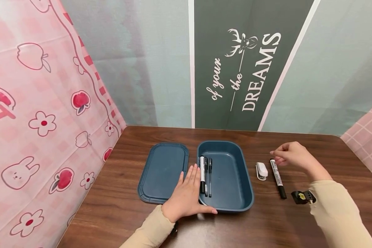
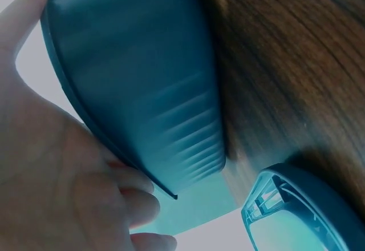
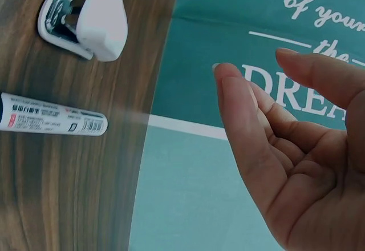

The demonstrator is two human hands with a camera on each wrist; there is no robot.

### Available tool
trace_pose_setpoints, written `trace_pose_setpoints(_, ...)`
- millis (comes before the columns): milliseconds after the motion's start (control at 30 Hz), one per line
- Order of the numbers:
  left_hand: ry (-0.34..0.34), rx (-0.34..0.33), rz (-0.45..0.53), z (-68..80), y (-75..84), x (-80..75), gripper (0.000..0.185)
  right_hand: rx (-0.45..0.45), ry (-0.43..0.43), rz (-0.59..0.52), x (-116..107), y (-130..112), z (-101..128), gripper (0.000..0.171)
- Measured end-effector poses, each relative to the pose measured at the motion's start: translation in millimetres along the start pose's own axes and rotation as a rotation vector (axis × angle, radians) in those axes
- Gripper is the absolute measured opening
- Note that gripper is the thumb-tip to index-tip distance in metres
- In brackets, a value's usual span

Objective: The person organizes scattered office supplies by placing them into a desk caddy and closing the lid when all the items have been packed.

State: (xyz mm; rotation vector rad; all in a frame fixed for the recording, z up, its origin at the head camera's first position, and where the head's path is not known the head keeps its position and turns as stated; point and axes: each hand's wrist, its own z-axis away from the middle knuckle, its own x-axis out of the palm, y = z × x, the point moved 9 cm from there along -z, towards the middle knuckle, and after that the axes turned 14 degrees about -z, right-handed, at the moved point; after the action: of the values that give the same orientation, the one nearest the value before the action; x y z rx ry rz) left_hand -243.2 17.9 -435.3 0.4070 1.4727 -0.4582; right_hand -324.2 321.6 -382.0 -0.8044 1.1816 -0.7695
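Table; head-only: 3 pens in box.

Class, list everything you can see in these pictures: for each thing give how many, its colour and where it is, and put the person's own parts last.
box: 1, dark blue, open, table centre.
lid: 1, dark blue, flat on the table, left of the box.
pens: 3, one white-barrelled with black ends and two thin black, inside the box along its left side.
marker: 1, white with black ends, on the table right of the box.
small stapler: 1, white, between box and marker.
table: 1, dark brown wood.
left hand: 1, flat on the box's near left rim.
right hand: 1, empty, above the marker's far end.
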Motion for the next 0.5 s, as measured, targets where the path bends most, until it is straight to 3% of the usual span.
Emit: trace_pose_setpoints(500, -0.017, -0.008, 0.016, -1.6, -0.4, 0.7, 0.126, 0.043, 0.026, 0.168, -9, 28, -3, 0.023)
